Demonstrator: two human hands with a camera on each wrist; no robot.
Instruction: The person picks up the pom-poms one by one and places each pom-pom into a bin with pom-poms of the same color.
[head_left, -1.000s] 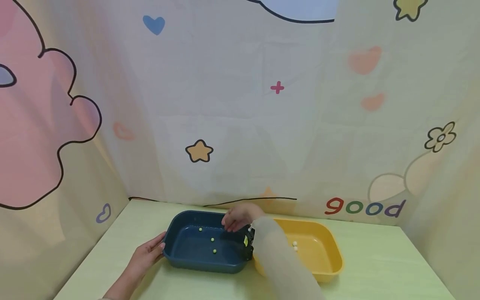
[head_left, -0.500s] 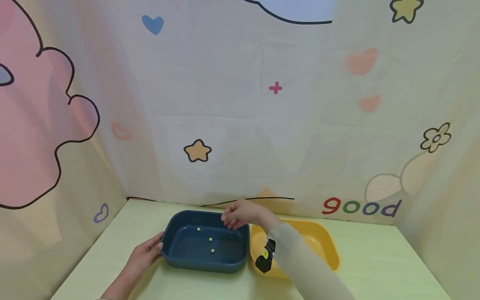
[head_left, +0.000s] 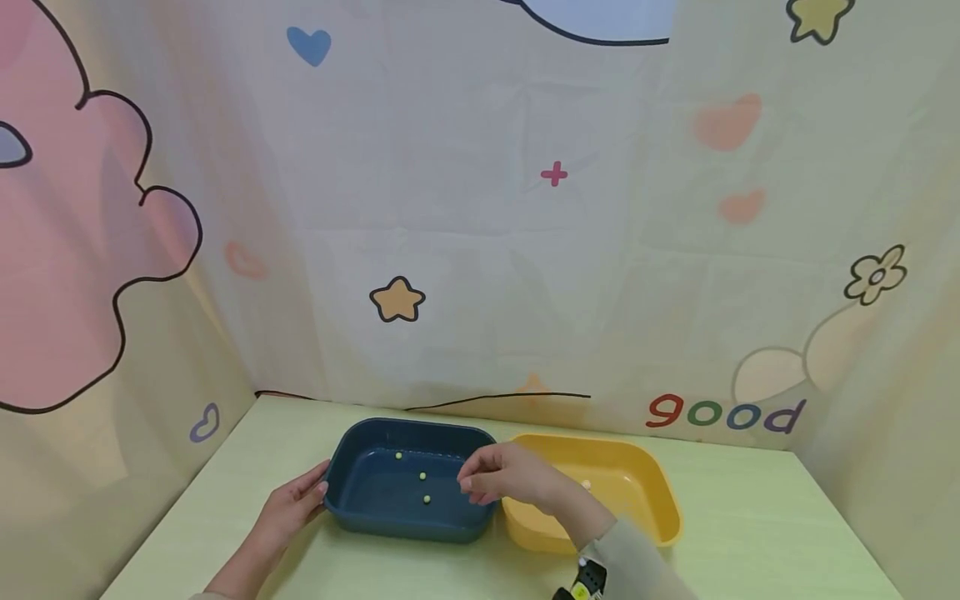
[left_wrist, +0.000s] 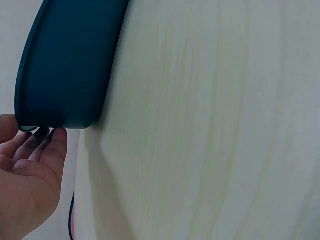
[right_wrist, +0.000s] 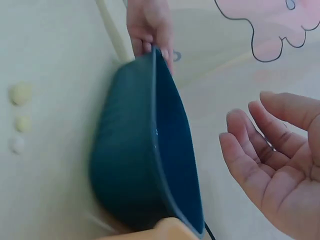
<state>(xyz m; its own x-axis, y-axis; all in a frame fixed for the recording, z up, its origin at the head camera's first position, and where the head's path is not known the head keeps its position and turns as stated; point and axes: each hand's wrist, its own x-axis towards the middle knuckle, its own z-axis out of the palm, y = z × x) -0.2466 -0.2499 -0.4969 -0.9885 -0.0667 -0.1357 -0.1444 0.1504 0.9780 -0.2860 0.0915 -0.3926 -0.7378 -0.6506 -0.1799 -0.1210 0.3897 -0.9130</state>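
My left hand point(head_left: 288, 508) grips the left end of a dark blue basin point(head_left: 408, 531). In the left wrist view, its thumb lies at the basin's rim and the other fingers sit against the end wall. Several small pale green balls, such as this ball point(head_left: 423, 476), are scattered on the basin's floor. Over the blue basin's right rim hovers my right hand point(head_left: 510, 477). The right wrist view shows this hand's fingers point(right_wrist: 240, 130) loosely bent, with nothing seen between them. Beneath the right forearm is a yellow basin point(head_left: 667, 500), partly hidden, with a white ball point(head_left: 586, 483) visible in it.
Both basins stand side by side on a pale green table point(head_left: 757, 517). A patterned cloth point(head_left: 465, 208) hangs behind and at the sides. A black device point(head_left: 583, 582) sits on the right wrist. Blurred pale round spots point(right_wrist: 21, 93) show at the left of the right wrist view.
My right hand has come back from above the blue basin, moving right and nearer to me, to the rim between the basins. The left hand keeps its hold, and the green balls stay put.
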